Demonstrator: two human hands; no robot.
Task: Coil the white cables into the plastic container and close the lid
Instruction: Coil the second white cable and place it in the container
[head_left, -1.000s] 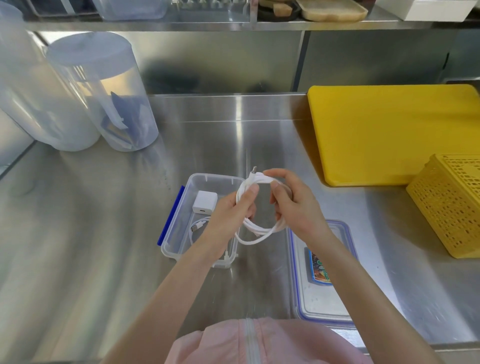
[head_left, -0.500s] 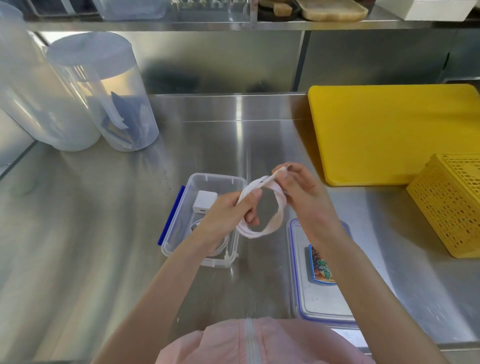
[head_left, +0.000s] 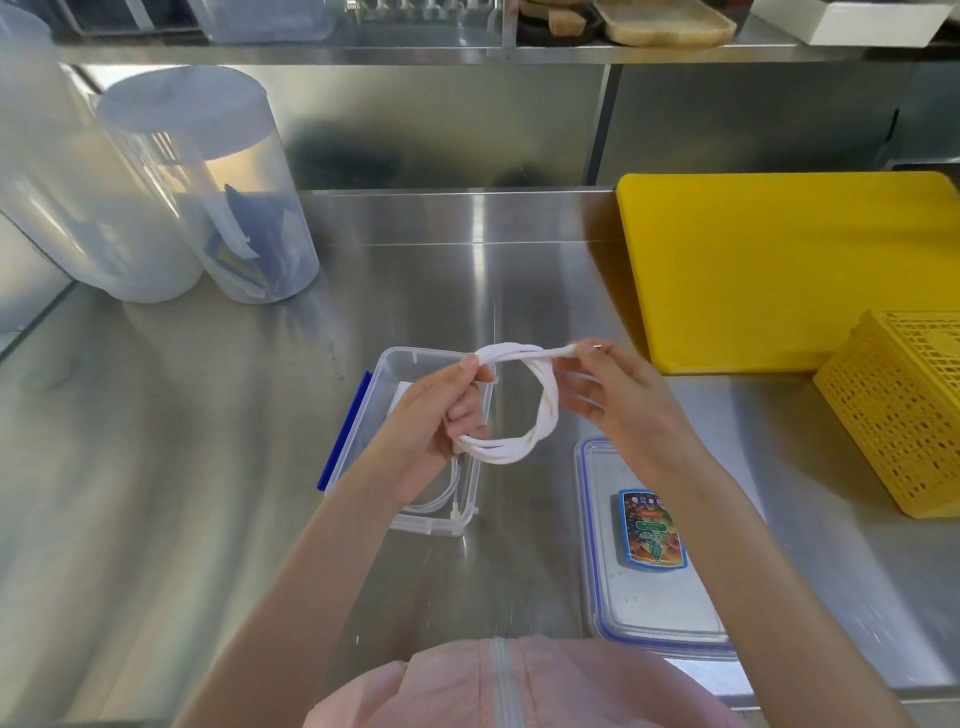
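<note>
While the clear plastic container (head_left: 415, 447) sits open on the steel counter (head_left: 208, 467), it serves as the landmark; well to its left and farther back stand two translucent canisters (head_left: 208, 197), out of the work. Inside the container lie a white charger block, mostly hidden, and a thin white cable (head_left: 441, 493) along the near end, seemingly stowed already. Just above its right rim the left hand (head_left: 431, 415) is closed on a coiled white cable (head_left: 524, 415), fingers through the loop, probably to keep the turns from springing apart; to the right of that, the right hand (head_left: 608, 395) pinches the cable's connector end (head_left: 569, 351) and draws it across the top, likely to wrap the tail round the bundle. Right of the container, the lid (head_left: 639, 597) lies flat with its label up, within reach for closing; beyond it rest a yellow cutting board (head_left: 789, 270) and a yellow basket (head_left: 904, 421).
</note>
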